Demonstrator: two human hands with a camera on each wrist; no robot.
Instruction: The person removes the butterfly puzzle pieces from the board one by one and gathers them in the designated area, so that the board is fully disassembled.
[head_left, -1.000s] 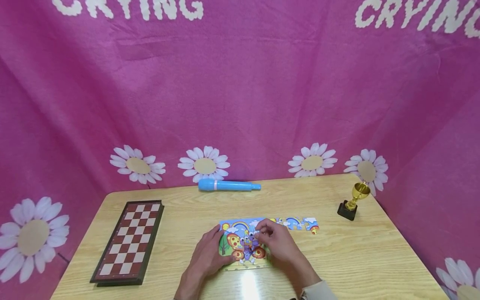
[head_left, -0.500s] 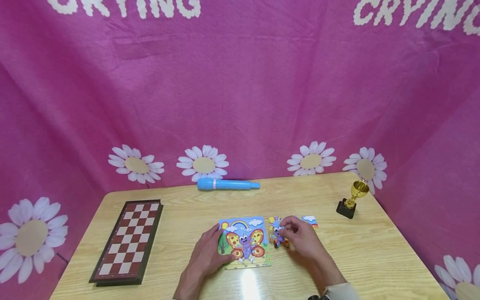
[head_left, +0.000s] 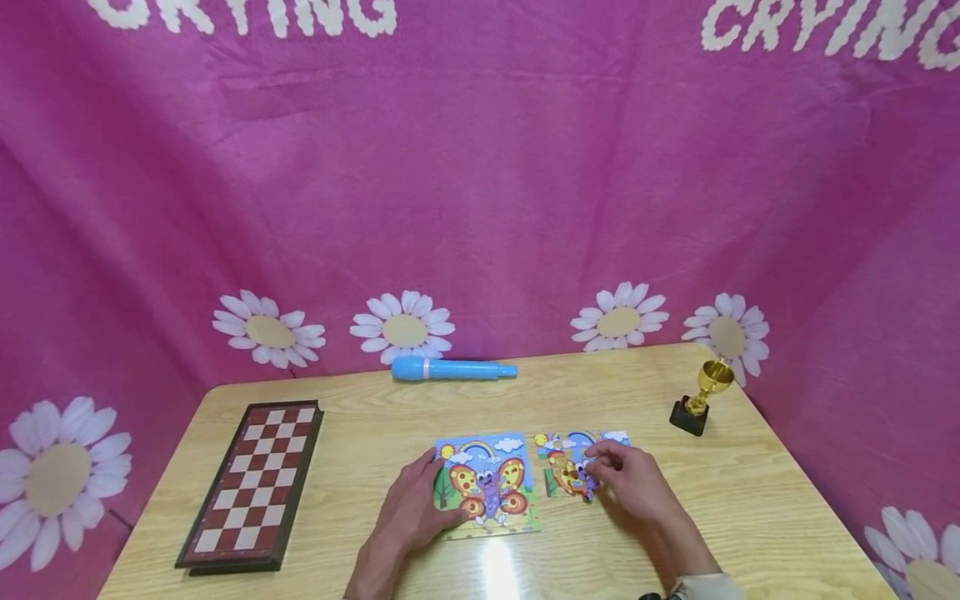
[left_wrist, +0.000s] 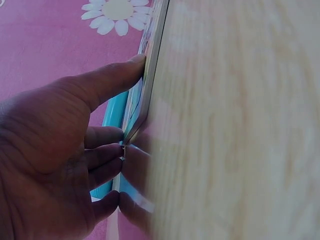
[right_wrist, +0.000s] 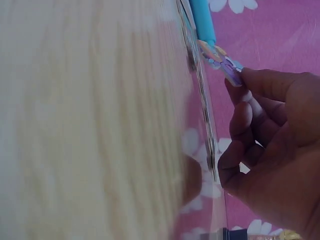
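A square puzzle (head_left: 491,479) with a butterfly picture lies flat on the table. At its left edge rests my left hand (head_left: 411,504), thumb near the lower corner and fingertips near the upper one; the left wrist view shows the thumb (left_wrist: 112,82) against the puzzle's edge. Right of it lie several loose puzzle pieces (head_left: 551,442) with sun, rainbow and cloud, and others with wing and tree below them. Between thumb and forefinger my right hand (head_left: 637,483) pinches a purple puzzle piece (right_wrist: 231,72), held tilted above the table in the right wrist view.
A red and white chequered board (head_left: 255,479) in a dark frame lies at the left. A blue microphone-shaped thing (head_left: 453,369) lies along the back edge. A small gold trophy cup (head_left: 705,392) on a black base stands at the back right. A pink cloth hangs behind.
My right hand has moved right, from over the puzzle to the loose pieces, carrying purple puzzle piece material. Wing and tree pieces now lie below the top row. My left hand stays put.
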